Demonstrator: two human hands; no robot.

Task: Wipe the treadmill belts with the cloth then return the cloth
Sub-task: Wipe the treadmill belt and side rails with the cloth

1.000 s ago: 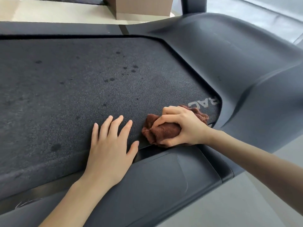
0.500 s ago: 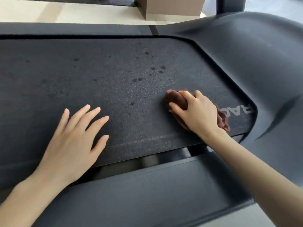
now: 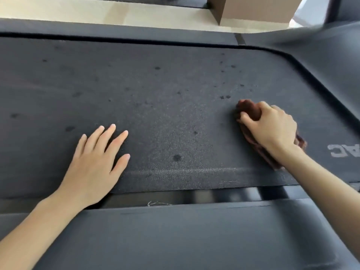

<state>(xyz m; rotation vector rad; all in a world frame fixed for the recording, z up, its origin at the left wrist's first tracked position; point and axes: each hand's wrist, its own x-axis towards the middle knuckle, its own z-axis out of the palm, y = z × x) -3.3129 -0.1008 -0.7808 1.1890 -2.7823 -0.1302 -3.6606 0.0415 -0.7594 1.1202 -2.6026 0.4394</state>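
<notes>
Speckled treadmill belt (image 3: 155,90) underlies flat left hand (image 3: 93,164), cloth (image 3: 251,114)-gripping right hand (image 3: 272,127).

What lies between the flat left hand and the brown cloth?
Head view: between left hand and cloth, only bare treadmill belt with a few dark spots.

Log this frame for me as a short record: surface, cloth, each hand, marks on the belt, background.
surface: dark treadmill belt, seen from across its near side rail
cloth: brown, bunched, on the belt's right part
right hand: grips the cloth and presses it to the belt
left hand: flat on the belt, fingers spread, holding nothing
marks: dark spots scattered over the belt, many not under the cloth
lettering: white, partly cut off at the right edge
background: cardboard box on the pale floor beyond
</notes>
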